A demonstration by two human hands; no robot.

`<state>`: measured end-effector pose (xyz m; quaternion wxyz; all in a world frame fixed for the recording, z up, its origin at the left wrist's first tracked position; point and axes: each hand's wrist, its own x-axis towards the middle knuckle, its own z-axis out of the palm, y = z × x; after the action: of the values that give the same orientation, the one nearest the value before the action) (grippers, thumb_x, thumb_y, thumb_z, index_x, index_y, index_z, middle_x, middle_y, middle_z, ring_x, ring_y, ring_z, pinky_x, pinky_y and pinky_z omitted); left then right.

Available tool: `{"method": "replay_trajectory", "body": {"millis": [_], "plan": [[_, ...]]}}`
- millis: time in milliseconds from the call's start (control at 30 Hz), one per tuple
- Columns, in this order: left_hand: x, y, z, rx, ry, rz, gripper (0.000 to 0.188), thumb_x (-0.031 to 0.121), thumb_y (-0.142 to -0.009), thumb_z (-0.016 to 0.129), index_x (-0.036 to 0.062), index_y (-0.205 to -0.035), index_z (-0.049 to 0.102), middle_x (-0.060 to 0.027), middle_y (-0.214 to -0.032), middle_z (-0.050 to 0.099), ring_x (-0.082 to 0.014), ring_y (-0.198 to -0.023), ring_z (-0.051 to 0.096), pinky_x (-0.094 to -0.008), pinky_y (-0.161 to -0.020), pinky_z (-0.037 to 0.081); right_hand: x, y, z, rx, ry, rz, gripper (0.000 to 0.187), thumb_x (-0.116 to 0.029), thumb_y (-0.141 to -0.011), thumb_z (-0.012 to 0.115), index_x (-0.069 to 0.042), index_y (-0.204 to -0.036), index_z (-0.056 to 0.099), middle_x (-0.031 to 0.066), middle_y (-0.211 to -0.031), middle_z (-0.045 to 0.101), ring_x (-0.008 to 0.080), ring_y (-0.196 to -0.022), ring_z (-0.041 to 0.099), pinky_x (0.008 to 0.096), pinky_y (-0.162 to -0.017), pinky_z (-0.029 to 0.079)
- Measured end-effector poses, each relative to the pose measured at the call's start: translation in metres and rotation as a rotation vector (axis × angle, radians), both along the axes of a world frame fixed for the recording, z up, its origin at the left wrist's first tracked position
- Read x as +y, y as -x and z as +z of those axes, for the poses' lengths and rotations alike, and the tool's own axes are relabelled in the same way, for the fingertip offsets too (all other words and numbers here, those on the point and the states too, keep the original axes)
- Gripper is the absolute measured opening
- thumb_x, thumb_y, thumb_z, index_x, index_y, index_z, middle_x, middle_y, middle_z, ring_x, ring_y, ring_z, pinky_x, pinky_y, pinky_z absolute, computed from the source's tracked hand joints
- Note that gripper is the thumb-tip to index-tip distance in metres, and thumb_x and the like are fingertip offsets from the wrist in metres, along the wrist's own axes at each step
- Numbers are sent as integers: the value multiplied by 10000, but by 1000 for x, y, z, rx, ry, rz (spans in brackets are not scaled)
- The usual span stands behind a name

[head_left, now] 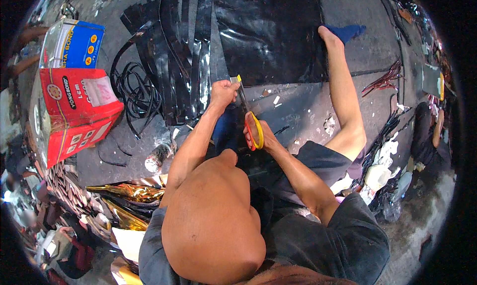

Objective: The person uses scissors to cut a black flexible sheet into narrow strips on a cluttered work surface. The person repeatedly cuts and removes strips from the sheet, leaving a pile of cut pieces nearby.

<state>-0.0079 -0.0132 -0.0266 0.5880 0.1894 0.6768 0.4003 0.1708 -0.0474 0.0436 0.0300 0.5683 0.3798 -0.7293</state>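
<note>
The right hand (259, 134) has its fingers clamped through the yellow-and-orange handles of one pair of scissors (247, 111), blades pointing away. The left hand (223, 92) pinches the near edge of the glossy black plastic sheet (271, 32) on the floor, just beside the blade tips. Several cut black strips (181, 51) lie to the left.

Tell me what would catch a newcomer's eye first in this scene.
At centre, the right hand works yellow-and-orange-handled scissors while the left hand pins down the edge of a glossy black sheet spread on the floor. Left of it lie cut black strips. Further left stands a bright red carton with a blue-and-white box behind it, and crumpled gold foil lies at lower left.
</note>
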Motion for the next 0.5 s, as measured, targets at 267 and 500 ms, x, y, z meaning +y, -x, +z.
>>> {"method": "replay_trajectory", "body": {"millis": [267, 500], "plan": [[2, 3, 9, -89, -11, 13, 278, 186, -866, 636, 107, -630, 513, 4, -533, 522, -93, -423, 460, -244, -404, 343, 17, 13, -15, -6, -36, 64, 951, -919, -678, 304, -2, -799, 527, 70, -579, 495, 182, -442, 539, 312, -410, 457], [1, 3, 15, -126, -27, 63, 267, 191, -871, 629, 118, -640, 518, 13, -538, 513, -91, -419, 442, -236, -400, 315, 10, 14, -19, 65, -96, 23, 889, -885, -715, 334, -12, -750, 497, 71, -540, 463, 184, -393, 498, 325, -367, 419]]}}
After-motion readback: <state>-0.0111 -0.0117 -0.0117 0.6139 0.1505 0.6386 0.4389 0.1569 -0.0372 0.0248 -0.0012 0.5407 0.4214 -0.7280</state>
